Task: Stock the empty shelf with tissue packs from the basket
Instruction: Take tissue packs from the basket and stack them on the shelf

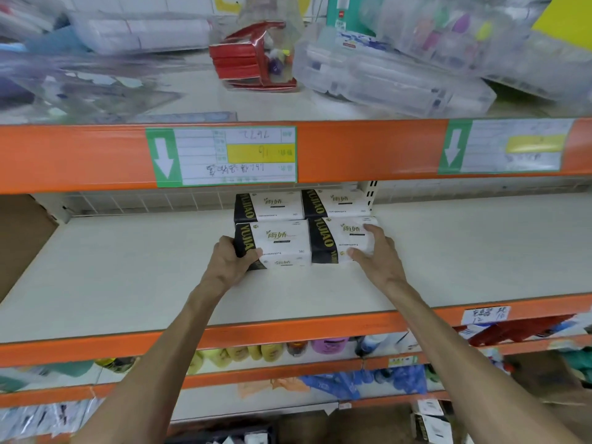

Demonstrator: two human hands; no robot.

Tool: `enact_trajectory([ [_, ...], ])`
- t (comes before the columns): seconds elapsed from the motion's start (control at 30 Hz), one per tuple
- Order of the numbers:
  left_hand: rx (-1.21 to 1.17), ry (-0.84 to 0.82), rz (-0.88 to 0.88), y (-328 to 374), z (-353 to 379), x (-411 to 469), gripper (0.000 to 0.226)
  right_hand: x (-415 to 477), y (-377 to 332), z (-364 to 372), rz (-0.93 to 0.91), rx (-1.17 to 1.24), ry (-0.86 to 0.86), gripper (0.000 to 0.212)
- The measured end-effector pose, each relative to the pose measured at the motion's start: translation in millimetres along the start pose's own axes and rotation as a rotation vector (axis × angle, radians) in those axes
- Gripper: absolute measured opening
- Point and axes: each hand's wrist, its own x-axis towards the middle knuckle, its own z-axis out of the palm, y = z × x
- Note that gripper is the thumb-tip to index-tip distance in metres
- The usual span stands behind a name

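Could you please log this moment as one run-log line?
step: shelving | left grip: holds front-left pack | right grip: holds front-right pack | back-left pack, back-right pack: on shelf

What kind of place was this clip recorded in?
Probably a retail shop or its stockroom: orange-edged shelving with a handwritten shelf label, identical tissue packs lined up in rows, and clear plastic boxes stocked above.
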Motion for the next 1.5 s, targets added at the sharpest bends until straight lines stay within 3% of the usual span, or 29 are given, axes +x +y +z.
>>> enact_trajectory([
  [0.37, 0.034, 0.025, -0.032, -11, 0, -1, 0.041, 10, 3, -6, -0.028, -0.008, -0.039, 0.063],
  [0.53, 0.144, 0.106, -0.056, -22, 8, -2, 0.086, 12, 3, -5, -0.033, -0.011, -0.046, 0.062],
  [0.67, 0.120, 0.132, -0.138, -4, 10, -12, 0.075, 13, 4, -3, -0.033, -0.014, -0.042, 0.062],
  [0.9, 0.203, 0.197, -0.122, -3, 16, -12, 0.076, 17, 2, -5, -0.008, -0.019, -0.082, 0.066],
  [1.07, 0.253, 0.210, -0.102, -7, 9, -40, 0.102, -2, 6, -12, -0.044, -0.001, 0.027, 0.067],
  [1.13, 0.331, 0.265, -0.033, -16, 7, -56, 0.085, -18, 12, -12, -0.038, -0.005, 0.063, 0.062],
  [1.3, 0.273, 0.240, 0.026, -29, 2, -115, 0.050, -74, 29, -12, -0.002, -0.062, 0.056, 0.055],
  [1.5, 0.367, 0.158, 0.104, -58, 11, -213, 0.030, -181, 52, -3, -0.195, -0.201, 0.159, 0.045],
])
